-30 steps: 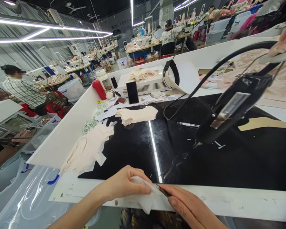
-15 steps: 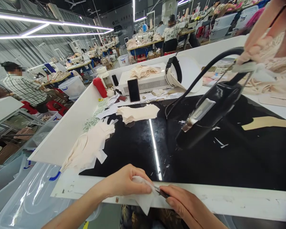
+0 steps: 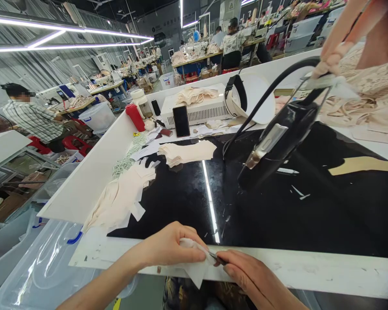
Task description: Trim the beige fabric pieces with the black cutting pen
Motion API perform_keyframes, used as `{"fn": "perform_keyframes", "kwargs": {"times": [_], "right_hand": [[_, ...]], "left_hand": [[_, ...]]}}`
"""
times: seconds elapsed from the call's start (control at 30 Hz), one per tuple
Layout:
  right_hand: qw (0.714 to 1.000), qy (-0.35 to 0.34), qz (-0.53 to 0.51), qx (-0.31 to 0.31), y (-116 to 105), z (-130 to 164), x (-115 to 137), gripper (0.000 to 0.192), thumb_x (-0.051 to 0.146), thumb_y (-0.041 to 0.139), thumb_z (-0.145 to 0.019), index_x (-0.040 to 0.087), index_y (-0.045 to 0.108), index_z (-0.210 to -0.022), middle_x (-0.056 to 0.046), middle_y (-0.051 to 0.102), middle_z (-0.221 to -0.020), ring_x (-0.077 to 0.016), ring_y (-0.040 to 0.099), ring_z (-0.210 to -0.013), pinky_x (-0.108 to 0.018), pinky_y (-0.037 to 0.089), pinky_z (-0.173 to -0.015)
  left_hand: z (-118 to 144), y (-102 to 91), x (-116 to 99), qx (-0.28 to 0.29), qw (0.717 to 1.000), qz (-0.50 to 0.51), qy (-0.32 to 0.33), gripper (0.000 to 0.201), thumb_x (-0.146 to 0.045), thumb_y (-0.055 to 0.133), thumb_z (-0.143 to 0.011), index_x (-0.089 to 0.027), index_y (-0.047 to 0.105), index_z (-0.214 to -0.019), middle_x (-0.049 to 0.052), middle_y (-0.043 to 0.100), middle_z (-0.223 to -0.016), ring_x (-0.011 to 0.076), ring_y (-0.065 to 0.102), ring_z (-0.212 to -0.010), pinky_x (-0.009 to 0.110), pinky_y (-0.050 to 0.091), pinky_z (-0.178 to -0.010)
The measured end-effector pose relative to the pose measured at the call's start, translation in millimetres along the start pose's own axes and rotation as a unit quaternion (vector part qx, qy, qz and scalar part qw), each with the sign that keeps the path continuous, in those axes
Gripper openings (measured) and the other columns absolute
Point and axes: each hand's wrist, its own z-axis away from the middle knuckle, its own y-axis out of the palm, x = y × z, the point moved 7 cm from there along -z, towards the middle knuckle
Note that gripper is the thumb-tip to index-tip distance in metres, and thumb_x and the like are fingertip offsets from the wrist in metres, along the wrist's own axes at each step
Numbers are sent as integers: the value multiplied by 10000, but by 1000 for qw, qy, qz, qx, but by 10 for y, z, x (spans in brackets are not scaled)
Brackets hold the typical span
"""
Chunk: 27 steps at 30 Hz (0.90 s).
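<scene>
The step in hand looks to be close work on the cloth (image 3: 196,274): the tip of the tool (image 3: 220,259) meets its edge, though whether it is snipping or picking is too small to tell. The next move seems to call for a taut edge and fine guiding of the tip, kept clear of the skin. The cloth is at the near side of the black mat (image 3: 187,206), bunched in the left hand (image 3: 173,246), with one corner dangling over the white front strip of the table (image 3: 310,266). It sits between the hands, gripped by the left and just beside the right hand (image 3: 249,271). The left hand is folded nearly closed, thumb pressing the cloth against curled fingers; the right is drawn into a narrow grip on the tool, whose tip points left into the cloth. On the mat's far left part lies a pale stack (image 3: 189,153), and a looser pile (image 3: 121,200) spreads across its left edge. A black device (image 3: 278,140) slants over the mat's right half, well apart from the hands; whether it touches the mat is unclear. A pen (image 3: 287,171) lies on that same half.
</scene>
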Motion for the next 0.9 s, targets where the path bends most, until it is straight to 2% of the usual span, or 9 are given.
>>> {"fn": "perform_keyframes", "kwargs": {"times": [0.53,0.9], "right_hand": [[1000,2,-21,-9,78,-51,-113,511,613,370,-1038,342,769,-1205,-31,812,-1153,-249,762,-1039,-326,627,-879],[1000,8,9,-10,92,-47,-154,544,630,371,-1032,304,739,-1265,-49,780,-1257,-252,747,-1123,-343,609,-973]], "left_hand": [[13,-66,-41,-11,1000,-15,-7,246,-352,749,-848,-236,846,-1042,2,609,-905,92,521,-680,198,368,-566],[18,-48,-43,-17,999,-31,-7,223,-348,730,-866,-242,849,-1021,8,618,-921,95,526,-689,203,363,-582]]}}
